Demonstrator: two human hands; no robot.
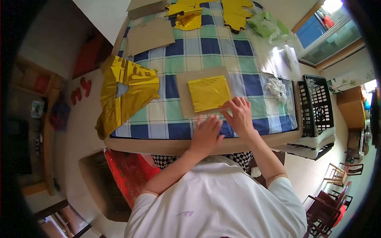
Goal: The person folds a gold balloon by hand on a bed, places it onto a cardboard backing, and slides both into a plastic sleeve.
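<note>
A folded square of gold foil (209,93) with small dark print along its top lies on a flat brown cardboard sheet (184,95) in front of me. My right hand (239,116) is at the foil's lower right corner, thumb and forefinger pinched together; what is between them is too small to make out. My left hand (206,133) is blurred at the table's front edge, just below the sheet. Its fingers look spread, and nothing shows in it. To the left, a large unfolded gold foil piece (137,85) hangs over the table edge.
A checked cloth (210,46) covers the table. Cardboard sheets (151,37) are stacked at far left, with more gold foil pieces (188,20) at the back. A green-white plastic bag (270,27), clear plastic (281,61) and a white clump (276,89) lie right, beside a black crate (317,105).
</note>
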